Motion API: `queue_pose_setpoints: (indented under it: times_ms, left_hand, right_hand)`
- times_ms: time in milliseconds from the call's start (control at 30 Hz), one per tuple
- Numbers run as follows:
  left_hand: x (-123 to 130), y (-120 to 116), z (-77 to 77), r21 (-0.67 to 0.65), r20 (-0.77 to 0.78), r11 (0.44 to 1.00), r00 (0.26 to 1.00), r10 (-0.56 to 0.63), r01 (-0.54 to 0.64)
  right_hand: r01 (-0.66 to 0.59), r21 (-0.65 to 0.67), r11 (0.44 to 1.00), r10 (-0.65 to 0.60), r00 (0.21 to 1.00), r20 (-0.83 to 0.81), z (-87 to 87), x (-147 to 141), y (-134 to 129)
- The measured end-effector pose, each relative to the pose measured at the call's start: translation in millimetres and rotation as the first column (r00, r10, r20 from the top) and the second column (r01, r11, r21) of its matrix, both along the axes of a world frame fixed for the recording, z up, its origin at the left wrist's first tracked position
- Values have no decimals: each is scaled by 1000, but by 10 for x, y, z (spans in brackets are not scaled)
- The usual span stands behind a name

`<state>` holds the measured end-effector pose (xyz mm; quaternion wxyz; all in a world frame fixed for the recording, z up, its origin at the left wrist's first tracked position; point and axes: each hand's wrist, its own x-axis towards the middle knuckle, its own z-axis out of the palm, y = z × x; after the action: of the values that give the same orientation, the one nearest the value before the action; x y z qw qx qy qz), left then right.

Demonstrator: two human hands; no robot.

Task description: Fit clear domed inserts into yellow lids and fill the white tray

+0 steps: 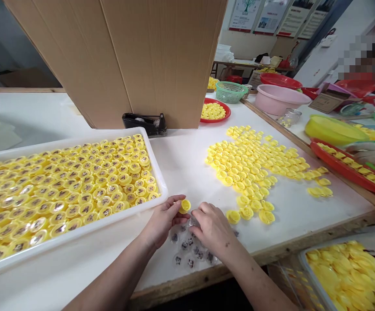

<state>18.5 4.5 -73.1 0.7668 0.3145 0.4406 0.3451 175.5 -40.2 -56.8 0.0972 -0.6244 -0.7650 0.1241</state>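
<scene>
My left hand (166, 219) pinches a small round yellow plastic cap (184, 206) between thumb and fingers, its hollow side facing up. Close beside it, my right hand (214, 226) has its fingers curled down over a loose group of clear round discs (190, 250) printed with small dark pictures. Whatever sits between the right fingertips is hidden. To the left, a white tray (157, 172) is filled with rows of yellow caps bearing printed pictures on top. Plain yellow caps (246, 164) lie spread on the white table (187, 160) to the right of my hands.
A cardboard sheet (155, 56) stands upright behind a black tape dispenser (144, 124). Farther back are a red plate (228, 113) of yellow pieces and a green basket (231, 91). A wooden strip (281, 129) edges the right side. Below right stands a bin of yellow pieces (346, 272).
</scene>
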Motion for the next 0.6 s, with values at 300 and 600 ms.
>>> queue_pose_setpoints:
  times_ms: [300,600]
  left_hand:
    - [17,-11,-39,-24,39,1000,999,9,-8]
    - [92,-153,16,-58,210,988,969,-130,145]
  right_hand:
    - [76,-48,996,-86,957,-276,10,146,-57]
    - [78,226,971,19,918,-397,52,162,-111]
